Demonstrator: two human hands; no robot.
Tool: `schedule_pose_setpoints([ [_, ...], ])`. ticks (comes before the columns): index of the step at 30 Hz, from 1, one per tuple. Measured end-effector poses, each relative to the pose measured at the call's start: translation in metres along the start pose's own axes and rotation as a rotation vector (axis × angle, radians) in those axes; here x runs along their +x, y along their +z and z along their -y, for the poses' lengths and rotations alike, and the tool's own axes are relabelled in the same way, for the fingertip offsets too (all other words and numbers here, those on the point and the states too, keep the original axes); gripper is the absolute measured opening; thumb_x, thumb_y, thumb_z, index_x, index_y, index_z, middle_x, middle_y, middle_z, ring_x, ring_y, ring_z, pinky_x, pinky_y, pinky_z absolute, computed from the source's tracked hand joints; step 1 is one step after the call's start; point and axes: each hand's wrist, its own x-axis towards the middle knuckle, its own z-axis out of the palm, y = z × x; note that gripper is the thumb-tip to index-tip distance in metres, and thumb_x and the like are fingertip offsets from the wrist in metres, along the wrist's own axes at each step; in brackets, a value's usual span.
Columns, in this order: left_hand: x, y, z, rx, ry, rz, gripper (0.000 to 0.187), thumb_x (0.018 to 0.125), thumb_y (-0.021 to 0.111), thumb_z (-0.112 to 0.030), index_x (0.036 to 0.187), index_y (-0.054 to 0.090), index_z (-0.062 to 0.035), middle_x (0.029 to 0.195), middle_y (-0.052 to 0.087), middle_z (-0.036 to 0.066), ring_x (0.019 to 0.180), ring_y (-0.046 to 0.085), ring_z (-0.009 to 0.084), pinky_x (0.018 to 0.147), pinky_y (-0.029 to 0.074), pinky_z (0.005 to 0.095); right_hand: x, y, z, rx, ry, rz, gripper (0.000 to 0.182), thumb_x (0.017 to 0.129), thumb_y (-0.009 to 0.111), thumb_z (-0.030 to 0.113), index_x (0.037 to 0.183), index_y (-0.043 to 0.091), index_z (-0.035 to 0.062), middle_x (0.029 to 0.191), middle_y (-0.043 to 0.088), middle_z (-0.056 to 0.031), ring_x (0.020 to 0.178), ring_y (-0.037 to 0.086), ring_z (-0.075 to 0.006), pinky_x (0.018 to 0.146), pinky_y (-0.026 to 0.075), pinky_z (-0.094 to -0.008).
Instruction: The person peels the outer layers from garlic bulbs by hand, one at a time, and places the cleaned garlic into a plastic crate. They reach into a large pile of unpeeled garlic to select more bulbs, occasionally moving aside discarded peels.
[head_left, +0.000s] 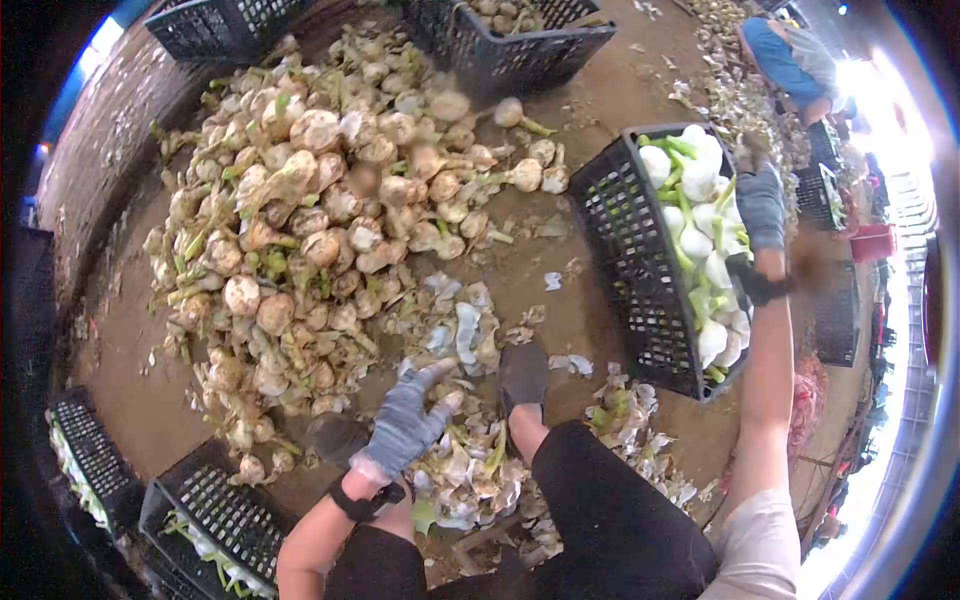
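My left hand [408,422], in a grey glove, reaches over a heap of loose garlic skins [468,470] between my feet. Its fingers are spread with nothing in them. At the right, my right hand [762,205], also gloved, overlaps the far right edge of a black plastic crate [640,270]. Its fingers point away from me and are smeared; I cannot tell whether they grip anything. White peeled garlic bulbs [695,240] with green stems fill that crate. A large pile of dirty, unpeeled garlic bulbs [320,220] lies ahead of my left hand.
Another black crate [510,55] with bulbs stands beyond the pile. Crates [225,510] with green stems sit at the lower left. My shoe [523,380] is beside the skins. Another person [785,65] is at the upper right, near a red container [873,243].
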Motion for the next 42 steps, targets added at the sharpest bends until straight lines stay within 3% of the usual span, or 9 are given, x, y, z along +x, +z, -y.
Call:
schedule_pose_setpoints([
  [3,-0.004,0.007,0.027,0.106,-0.091,0.057,0.046,0.079,0.064,-0.022,0.121,0.051,-0.0056,0.111,0.057,0.022,0.104,0.055,0.0355,0.087,0.044,0.0383,-0.050,-0.015,0.066,0.599,-0.314,-0.057,0.033,0.090,0.049,0.029,0.105,0.060,0.0018,0.088,0.063,-0.0138,0.079,0.060,-0.0223,0.072,0.046,-0.0328],
  [4,-0.003,0.010,0.036,0.206,-0.088,0.096,0.049,0.079,0.064,-0.025,0.122,0.050,-0.0056,0.110,0.057,0.023,0.104,0.055,0.0360,0.088,0.044,0.0393,-0.064,-0.014,0.086,0.833,-0.208,0.242,0.030,0.089,0.051,0.025,0.106,0.059,0.0020,0.089,0.063,-0.0127,0.079,0.059,-0.0204,0.072,0.047,-0.0312],
  [7,-0.005,0.018,0.059,0.301,-0.098,0.179,0.056,0.080,0.062,-0.034,0.126,0.047,-0.0063,0.108,0.056,0.025,0.103,0.054,0.0369,0.089,0.042,0.0416,-0.092,0.017,0.147,0.515,-0.486,0.560,0.033,0.083,0.054,0.016,0.114,0.056,0.0023,0.099,0.061,-0.0158,0.088,0.060,-0.0241,0.079,0.047,-0.0336],
  [12,-0.003,0.017,0.049,0.341,-0.229,0.347,0.057,0.081,0.059,-0.042,0.125,0.048,-0.0078,0.110,0.056,0.023,0.104,0.053,0.0361,0.089,0.042,0.0414,-0.076,0.177,0.208,0.359,-0.696,0.319,0.042,0.082,0.049,0.010,0.123,0.048,0.0049,0.114,0.056,-0.0194,0.108,0.052,-0.0342,0.094,0.040,-0.0401],
  [17,-0.003,0.022,0.053,0.327,-0.250,0.322,0.054,0.081,0.059,-0.042,0.123,0.050,-0.0098,0.110,0.056,0.021,0.104,0.053,0.0359,0.090,0.042,0.0417,-0.067,0.236,0.211,-0.115,-0.373,0.533,0.033,0.084,0.042,0.013,0.112,0.055,0.0017,0.116,0.053,-0.0207,0.107,0.053,-0.0343,0.088,0.045,-0.0426],
  [25,0.019,0.002,0.030,-0.014,-0.094,-0.031,0.055,0.079,0.069,-0.018,0.128,0.045,-0.0051,0.121,0.054,0.015,0.112,0.052,0.0222,0.093,0.042,0.0328,-0.130,0.188,0.167,0.663,-0.121,0.497,0.018,0.084,0.054,0.014,0.097,0.061,0.0032,0.100,0.061,-0.0151,0.086,0.060,-0.0311,0.076,0.049,-0.0370],
  [27,0.029,-0.012,-0.006,-0.288,-0.155,-0.157,0.076,0.076,0.073,-0.018,0.136,0.030,-0.0021,0.123,0.051,0.014,0.112,0.050,0.0221,0.094,0.041,0.0329,-0.163,0.173,0.173,1.420,0.050,0.557,0.033,0.086,0.059,0.031,0.100,0.058,0.0008,0.081,0.061,-0.0045,0.072,0.055,-0.0130,0.067,0.044,-0.0237],
  [34,0.047,-0.021,-0.002,-0.769,0.010,-0.135,0.090,0.071,0.077,-0.012,0.140,0.020,-0.0035,0.133,0.039,0.012,0.119,0.042,0.0201,0.100,0.037,0.0324,-0.210,0.054,0.236,1.449,0.066,1.138,0.038,0.087,0.058,0.032,0.106,0.059,-0.0014,0.095,0.062,-0.0042,0.084,0.055,-0.0105,0.078,0.045,-0.0256],
  [42,0.037,-0.010,0.011,-0.625,0.216,-0.309,0.080,0.070,0.074,0.000,0.136,0.030,-0.0089,0.129,0.044,0.009,0.117,0.045,0.0206,0.098,0.040,0.0345,-0.225,0.043,0.250,1.524,0.117,1.091,0.035,0.083,0.064,0.029,0.103,0.061,0.0005,0.086,0.062,-0.0015,0.072,0.055,-0.0061,0.062,0.047,-0.0215],
])
